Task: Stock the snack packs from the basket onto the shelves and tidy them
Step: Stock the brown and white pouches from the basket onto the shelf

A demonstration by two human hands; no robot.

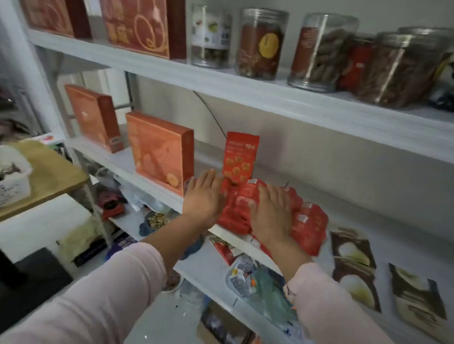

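Note:
A heap of red snack packs lies on the middle white shelf. One red pack stands upright behind the heap. My left hand rests flat on the shelf edge, its fingers touching the left side of the heap and the foot of the upright pack. My right hand presses palm-down on top of the lying packs, fingers spread. Both arms wear pale pink sleeves. The basket is not clearly in view.
Two orange boxes stand left of the heap. Dark pouches lie flat on the shelf at the right. Clear jars and red boxes fill the top shelf. A wooden table with a white tub is at the left. The lower shelf holds clutter.

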